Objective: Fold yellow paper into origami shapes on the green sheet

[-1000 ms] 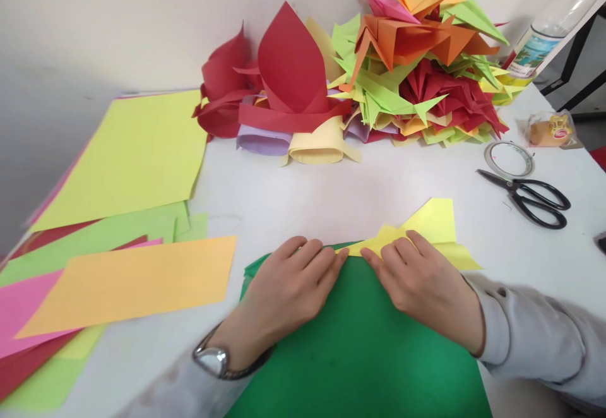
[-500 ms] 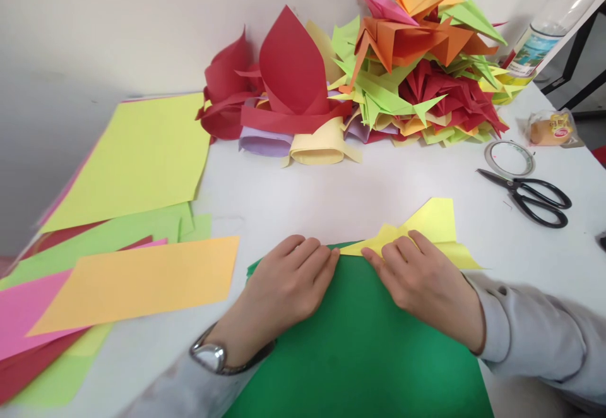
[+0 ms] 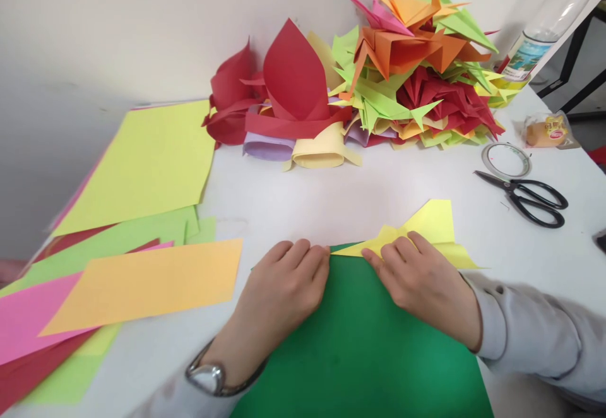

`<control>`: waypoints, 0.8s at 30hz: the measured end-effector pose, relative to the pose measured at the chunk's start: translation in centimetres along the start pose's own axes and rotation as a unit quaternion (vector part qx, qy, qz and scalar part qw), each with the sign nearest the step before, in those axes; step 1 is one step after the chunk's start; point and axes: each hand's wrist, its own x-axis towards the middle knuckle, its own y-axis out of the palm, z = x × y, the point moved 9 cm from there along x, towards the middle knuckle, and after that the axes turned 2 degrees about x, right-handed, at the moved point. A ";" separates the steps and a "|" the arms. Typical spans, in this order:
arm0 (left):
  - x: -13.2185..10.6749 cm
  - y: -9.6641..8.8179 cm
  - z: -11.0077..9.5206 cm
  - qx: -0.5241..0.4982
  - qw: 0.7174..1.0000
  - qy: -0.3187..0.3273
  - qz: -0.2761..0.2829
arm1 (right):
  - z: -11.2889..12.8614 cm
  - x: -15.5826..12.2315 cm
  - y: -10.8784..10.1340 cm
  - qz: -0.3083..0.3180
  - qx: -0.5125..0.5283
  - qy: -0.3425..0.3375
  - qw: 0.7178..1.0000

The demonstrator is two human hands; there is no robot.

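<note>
A folded piece of yellow paper (image 3: 438, 225) lies across the far edge of a green sheet (image 3: 360, 342), its narrow point toward the left. My left hand (image 3: 288, 285) is closed at that point, thumb and fingers pinching its tip. My right hand (image 3: 416, 279) is closed on the paper's middle, with the thumb and curled fingers pressing on it. The paper's wide, creased end spreads out beyond my right knuckles. Part of the green sheet's far left edge is hidden under my left hand.
Scissors (image 3: 525, 197), a tape roll (image 3: 506, 160), a wrapped snack (image 3: 546, 131) and a plastic bottle (image 3: 530, 55) stand at right. Folded paper shapes (image 3: 407, 52) and red paper crowns (image 3: 296, 77) are piled behind. Yellow sheets (image 3: 142, 165) and coloured strips (image 3: 146, 282) lie at left.
My left hand has slid slightly left along the yellow paper to its tip. My right hand keeps its place on the paper. The view has shifted a little.
</note>
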 end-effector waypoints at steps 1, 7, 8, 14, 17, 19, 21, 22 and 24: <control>0.0 -0.4 -0.1 0.009 1.000 -0.018 -0.009 | 0.0 0.0 0.0 0.001 0.000 0.000 1.000; -0.1 -1.5 -4.4 -0.102 0.992 -0.069 -0.040 | 0.1 -0.1 0.5 0.031 0.001 0.010 0.999; -0.1 -1.0 -5.1 -0.114 0.990 -0.082 -0.020 | 0.1 -0.2 0.7 0.038 0.004 0.011 0.999; -0.8 0.6 -6.1 -0.130 0.981 -0.143 0.037 | 0.2 -0.3 0.9 0.052 0.011 0.007 0.999; -1.0 0.7 -5.9 -0.130 0.979 -0.149 0.047 | 0.2 -0.3 0.8 0.050 0.008 0.005 0.999; -0.9 0.6 -5.8 -0.126 0.979 -0.150 0.050 | 0.2 -0.3 0.8 0.053 0.007 0.005 0.999; -0.8 0.6 -5.7 -0.120 0.980 -0.152 0.053 | 0.2 -0.3 0.9 0.058 0.007 0.005 0.998; -0.8 0.5 -5.7 -0.117 0.979 -0.154 0.056 | 0.2 -0.3 0.9 0.061 0.007 0.004 0.998; -0.8 0.5 -5.6 -0.112 0.979 -0.162 0.061 | 0.2 -0.3 1.0 0.064 0.004 0.002 0.998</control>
